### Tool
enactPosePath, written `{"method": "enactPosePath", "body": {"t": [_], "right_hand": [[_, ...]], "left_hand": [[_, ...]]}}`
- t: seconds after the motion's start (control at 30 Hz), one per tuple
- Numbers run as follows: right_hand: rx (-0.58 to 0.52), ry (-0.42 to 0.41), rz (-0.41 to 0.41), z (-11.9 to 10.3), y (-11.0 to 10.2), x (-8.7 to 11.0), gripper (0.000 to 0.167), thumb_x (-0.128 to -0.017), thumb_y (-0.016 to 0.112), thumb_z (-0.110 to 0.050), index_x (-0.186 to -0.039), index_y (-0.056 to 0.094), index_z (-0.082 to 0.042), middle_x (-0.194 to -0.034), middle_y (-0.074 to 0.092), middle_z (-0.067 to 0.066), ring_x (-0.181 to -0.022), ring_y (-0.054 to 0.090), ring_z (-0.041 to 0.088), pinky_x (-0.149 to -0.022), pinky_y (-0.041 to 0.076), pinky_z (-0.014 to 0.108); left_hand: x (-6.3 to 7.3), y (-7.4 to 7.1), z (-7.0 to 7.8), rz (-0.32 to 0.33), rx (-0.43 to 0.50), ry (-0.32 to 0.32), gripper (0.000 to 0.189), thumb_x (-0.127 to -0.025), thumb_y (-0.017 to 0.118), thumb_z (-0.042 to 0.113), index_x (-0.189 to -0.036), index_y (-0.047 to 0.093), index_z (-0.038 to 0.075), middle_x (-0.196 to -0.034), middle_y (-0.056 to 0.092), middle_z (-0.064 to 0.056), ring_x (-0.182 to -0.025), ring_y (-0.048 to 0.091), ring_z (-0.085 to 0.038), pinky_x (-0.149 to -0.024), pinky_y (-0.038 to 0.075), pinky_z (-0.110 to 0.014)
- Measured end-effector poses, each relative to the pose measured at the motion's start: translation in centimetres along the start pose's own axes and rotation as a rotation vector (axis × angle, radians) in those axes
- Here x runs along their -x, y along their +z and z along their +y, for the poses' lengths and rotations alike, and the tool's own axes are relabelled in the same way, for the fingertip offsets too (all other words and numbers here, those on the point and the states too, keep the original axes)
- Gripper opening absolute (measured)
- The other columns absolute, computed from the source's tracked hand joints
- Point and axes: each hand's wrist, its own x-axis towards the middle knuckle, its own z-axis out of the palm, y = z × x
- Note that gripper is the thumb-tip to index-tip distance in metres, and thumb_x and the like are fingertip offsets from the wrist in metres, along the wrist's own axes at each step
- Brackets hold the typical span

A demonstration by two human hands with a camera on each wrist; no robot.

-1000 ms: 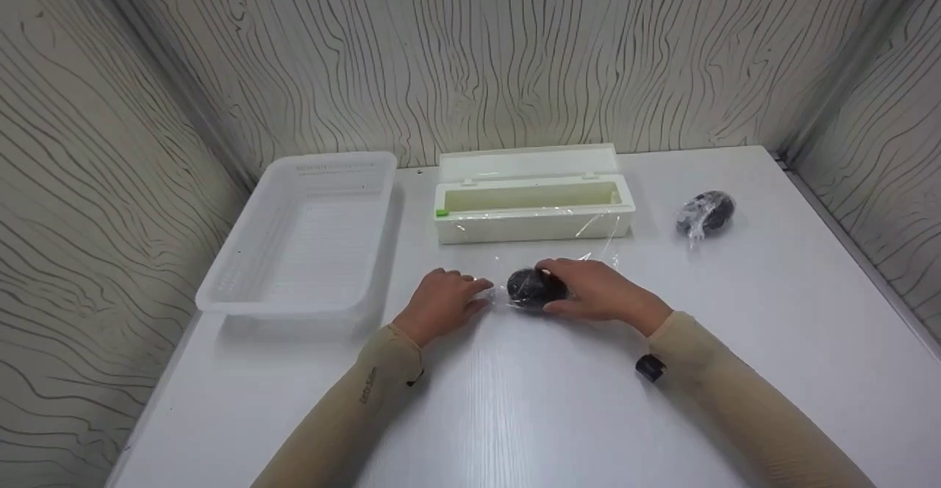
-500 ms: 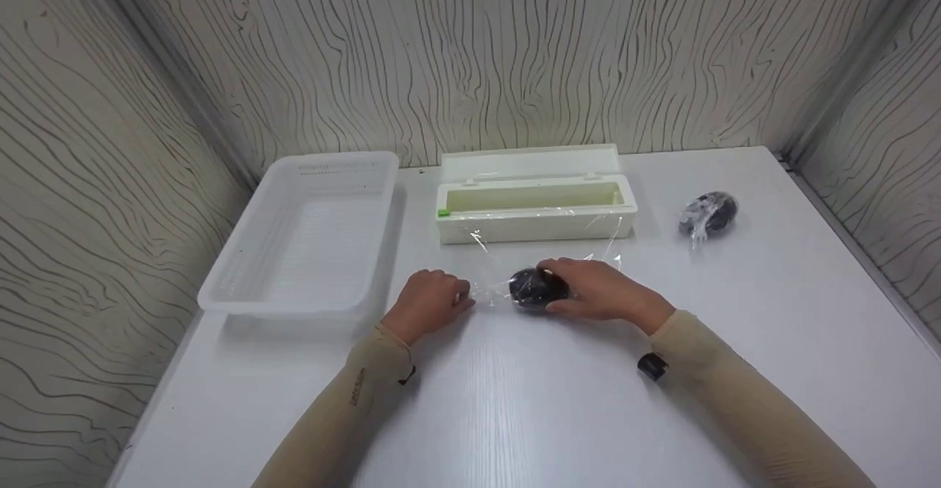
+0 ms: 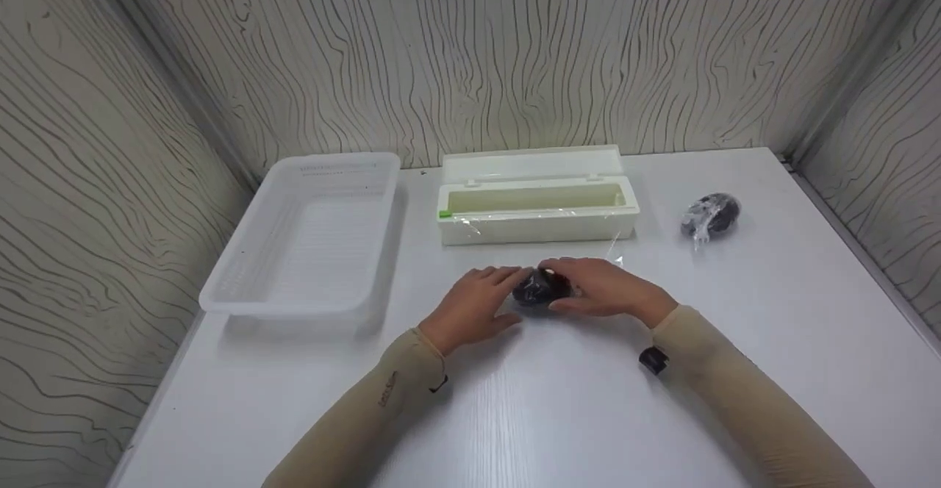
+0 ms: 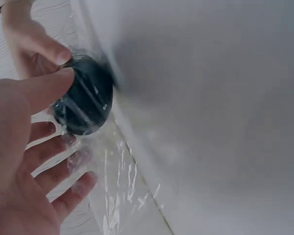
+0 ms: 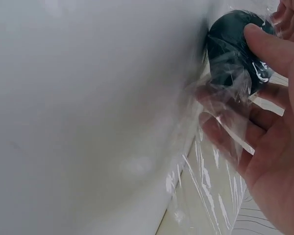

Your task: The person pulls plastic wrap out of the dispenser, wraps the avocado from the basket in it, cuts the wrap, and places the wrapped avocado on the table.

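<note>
A dark, egg-shaped object (image 3: 537, 289) under clear plastic wrap (image 5: 203, 171) lies on the white table in front of the dispenser box. My right hand (image 3: 606, 289) grips its right side, thumb on the near face and fingers behind, partly covered by film in the right wrist view. From the left, my left hand (image 3: 476, 306) touches it with the thumb. In the left wrist view the other fingers (image 4: 71, 193) are spread fairly straight, with wrap against their tips. The film stretches from the object toward the white wrap dispenser box (image 3: 540, 231), whose lid stands open.
A white plastic basket (image 3: 367, 282) stands on the left of the table (image 3: 588, 414). Back right lies a second dark oval object (image 3: 711, 216), wrapped in bunched film. A green slider (image 3: 445, 214) sits on the box's front left rim. Wood-patterned walls (image 3: 470, 54) enclose the table.
My left hand first drew left, away from the dark object, then came back right to its side. The right hand has kept its grip in nearly the same place.
</note>
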Motion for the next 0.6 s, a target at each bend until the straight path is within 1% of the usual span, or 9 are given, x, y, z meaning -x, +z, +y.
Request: {"method": "enactPosePath", "body": {"t": [0.07,0.17,0.23,0.3,0.33,0.4,0.47,0.6], "right_hand": [[-0.011,-0.005,-0.006,0.1,-0.1,-0.1,0.065,-0.091,0.066,-0.042,-0.144,0.044,-0.013,-0.134,0.059,0.009,-0.122,0.058,0.029,-0.104,0.047,0.049],[-0.014,-0.002,0.001,0.2,-0.3,-0.1,0.062,-0.089,0.068,-0.042,-0.142,0.049,-0.017,-0.124,0.060,0.006,-0.108,0.061,0.023,-0.095,0.051,0.044],[-0.002,-0.003,0.016,0.3,-0.3,-0.2,0.059,-0.088,0.069,-0.041,-0.139,0.052,-0.018,-0.117,0.057,0.003,-0.099,0.059,0.017,-0.089,0.052,0.040],[0.015,-0.006,0.035,0.4,0.0,-0.4,0.058,-0.087,0.070,-0.040,-0.138,0.053,-0.019,-0.114,0.053,0.001,-0.094,0.056,0.014,-0.085,0.052,0.036],[0.029,-0.012,0.045,0.4,0.2,-0.4,0.059,-0.087,0.070,-0.039,-0.139,0.052,-0.018,-0.113,0.053,0.001,-0.093,0.055,0.013,-0.083,0.051,0.035],[0.048,-0.013,0.063,0.2,0.4,-0.5,0.062,-0.087,0.070,-0.038,-0.141,0.050,-0.018,-0.114,0.054,0.001,-0.094,0.057,0.014,-0.084,0.052,0.037],[0.060,0.002,0.082,-0.1,0.5,-0.6,0.065,-0.085,0.072,-0.041,-0.141,0.048,-0.016,-0.115,0.057,0.002,-0.095,0.059,0.016,-0.086,0.053,0.039],[0.071,0.051,0.082,-0.6,0.4,-1.1,0.066,-0.082,0.074,-0.048,-0.136,0.051,-0.016,-0.117,0.060,0.003,-0.099,0.063,0.020,-0.088,0.054,0.041]], "left_hand": [[-0.6,0.4,0.3,0.010,-0.028,-0.004,0.070,-0.087,0.070,0.044,-0.147,0.041,0.021,-0.138,0.056,0.002,-0.122,0.057,-0.018,-0.103,0.047,-0.039],[-1.5,0.9,0.6,0.046,-0.067,-0.004,0.064,-0.088,0.069,0.046,-0.141,0.046,0.019,-0.127,0.060,0.001,-0.116,0.060,-0.017,-0.100,0.049,-0.036],[-1.9,1.0,0.7,0.060,-0.081,-0.008,0.060,-0.088,0.069,0.046,-0.138,0.049,0.018,-0.122,0.061,0.000,-0.114,0.060,-0.017,-0.099,0.049,-0.035],[-2.1,1.0,0.7,0.061,-0.090,-0.016,0.057,-0.089,0.068,0.045,-0.136,0.049,0.018,-0.120,0.061,-0.001,-0.113,0.061,-0.018,-0.099,0.049,-0.034],[-2.2,1.0,0.7,0.057,-0.092,-0.022,0.057,-0.089,0.068,0.045,-0.136,0.049,0.018,-0.120,0.061,-0.001,-0.113,0.061,-0.018,-0.099,0.049,-0.035],[-2.2,1.0,0.7,0.051,-0.099,-0.030,0.056,-0.090,0.067,0.044,-0.136,0.049,0.018,-0.121,0.062,-0.001,-0.114,0.061,-0.018,-0.100,0.049,-0.035],[-2.3,1.0,0.6,0.046,-0.099,-0.033,0.055,-0.090,0.066,0.044,-0.136,0.049,0.018,-0.121,0.062,-0.001,-0.114,0.061,-0.018,-0.100,0.049,-0.035],[-2.3,0.9,0.4,0.023,-0.052,-0.037,0.052,-0.092,0.065,0.040,-0.137,0.048,0.018,-0.121,0.062,-0.003,-0.114,0.061,-0.019,-0.101,0.049,-0.036]]}}
